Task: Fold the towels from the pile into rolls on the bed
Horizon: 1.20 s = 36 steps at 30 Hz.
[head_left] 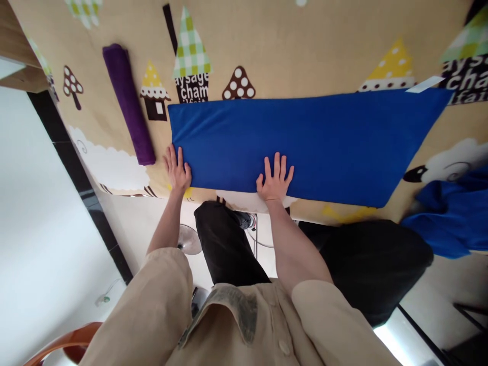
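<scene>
1. Blue cloth (331, 142): flat on patterned tablecloth (263, 35), long axis left-right, extending far and right from the fingers.
2. Left hand (178, 170): fingers extended, grasping nothing, at cloth's near-left corner.
3. Right hand (275, 183): splayed, unclenched, on near edge, nearer centre.
4. Purple roll (129, 104): left, apart.

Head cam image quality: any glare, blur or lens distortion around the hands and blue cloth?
Head view: left hand and right hand look reasonably sharp, no obvious motion blur; head view: blue cloth fairly evenly lit, no strong glare; head view: white patch at lower right looks blown out; head view: beige shirt seems stretched toward the lower corners, likely wide-angle distortion.
</scene>
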Motion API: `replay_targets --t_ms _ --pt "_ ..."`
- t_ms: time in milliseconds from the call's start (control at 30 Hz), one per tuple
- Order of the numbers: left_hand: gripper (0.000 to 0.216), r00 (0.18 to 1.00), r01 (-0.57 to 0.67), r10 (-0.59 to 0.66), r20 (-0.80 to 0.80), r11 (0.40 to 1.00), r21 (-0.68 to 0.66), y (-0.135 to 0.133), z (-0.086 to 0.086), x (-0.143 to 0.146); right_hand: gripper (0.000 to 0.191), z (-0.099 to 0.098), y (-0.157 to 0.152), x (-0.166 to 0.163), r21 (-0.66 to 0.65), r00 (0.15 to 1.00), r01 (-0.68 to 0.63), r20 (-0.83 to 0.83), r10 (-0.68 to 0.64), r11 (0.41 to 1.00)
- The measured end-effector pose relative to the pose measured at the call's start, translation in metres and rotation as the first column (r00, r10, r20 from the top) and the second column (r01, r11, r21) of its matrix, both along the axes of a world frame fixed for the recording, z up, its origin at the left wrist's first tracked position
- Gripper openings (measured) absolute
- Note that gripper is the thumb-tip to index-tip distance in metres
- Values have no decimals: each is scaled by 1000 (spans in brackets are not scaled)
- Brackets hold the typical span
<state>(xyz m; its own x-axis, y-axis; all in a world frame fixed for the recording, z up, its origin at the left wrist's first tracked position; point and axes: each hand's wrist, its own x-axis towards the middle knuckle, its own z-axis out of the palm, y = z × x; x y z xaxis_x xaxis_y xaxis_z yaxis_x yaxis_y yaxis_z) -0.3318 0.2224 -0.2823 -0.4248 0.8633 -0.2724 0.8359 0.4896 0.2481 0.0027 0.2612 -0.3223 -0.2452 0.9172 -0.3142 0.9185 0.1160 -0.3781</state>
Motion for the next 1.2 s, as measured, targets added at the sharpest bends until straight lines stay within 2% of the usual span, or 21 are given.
replay_targets --t_ms 133,200,233,300,367,433,467,500,533,567,600,633,667,700,733,767,833,933,1033,1100,1200 --pt "62 997 73 -71 -44 995 62 23 5 63 67 1 2 -1 -26 999 6 -34 -7 1000" --pt "57 933 356 -359 1 928 110 46 9 120 62 3 4 -2 -27 999 17 -33 -18 999" --pt "54 844 532 -536 -11 836 131 58 13 152 57 4 5 -2 -29 999 28 -24 -28 999" --pt "48 544 839 -829 -127 539 72 84 23 224 49 9 8 -3 -31 999 44 0 -44 999" --pt "51 -9 978 -971 -239 41 -204 103 33 297 53 15 9 -4 -27 999 41 14 -40 999" --pt "59 -713 619 -698 -63 -585 -524 114 37 359 50 19 8 -4 -25 1000 15 15 -15 1000" --pt "59 -902 271 -414 125 -766 -582 118 36 382 53 20 7 -4 -25 1000 1 16 -1 1000" --pt "56 -940 -53 -146 309 -831 -553 122 32 397 58 19 6 -3 -26 1000 -9 17 10 1000" --pt "56 -916 -202 -30 400 -827 -525 126 28 403 63 17 5 -2 -29 1000 -16 20 16 999" --pt "56 -914 -158 -85 398 -826 -540 131 22 399 66 14 4 -2 -33 1000 -19 21 19 999" --pt "58 -904 81 -310 293 -799 -596 136 16 384 67 10 3 -1 -39 1000 -18 22 19 999" --pt "61 -763 468 -639 95 -648 -601 142 11 359 68 6 2 0 -46 1000 -16 22 17 999" --pt "62 -436 802 -895 -97 -338 -492 147 6 326 68 2 2 1 -53 1000 -13 22 14 999" --pt "59 -32 954 -982 -185 25 -298 151 2 286 68 -2 1 1 -56 1000 -8 20 9 998" --pt "53 274 952 -953 -128 288 -105 152 -1 241 67 -5 1 1 -53 1000 -4 15 5 999" --pt "49 469 883 -883 -14 469 15 152 -3 195 67 -6 0 1 -45 1000 0 9 0 999" --pt "53 698 697 -701 147 712 85 145 -5 106 68 -6 0 0 -21 1000 6 -9 -6 1000" --pt "62 890 434 -431 149 901 16 135 -5 3 69 -4 0 0 -6 1000 9 -30 -9 1000" --pt "65 945 315 -313 97 949 -5 136 -2 -46 70 -3 -1 0 -8 999 13 -33 -13 1000" --pt "65 966 250 -251 64 968 18 140 1 -46 69 -3 -1 0 -7 999 17 -31 -17 1000" --pt "67 992 124 -125 1 986 112 131 7 -1 69 -3 0 -1 -13 1000 18 -19 -18 1000"
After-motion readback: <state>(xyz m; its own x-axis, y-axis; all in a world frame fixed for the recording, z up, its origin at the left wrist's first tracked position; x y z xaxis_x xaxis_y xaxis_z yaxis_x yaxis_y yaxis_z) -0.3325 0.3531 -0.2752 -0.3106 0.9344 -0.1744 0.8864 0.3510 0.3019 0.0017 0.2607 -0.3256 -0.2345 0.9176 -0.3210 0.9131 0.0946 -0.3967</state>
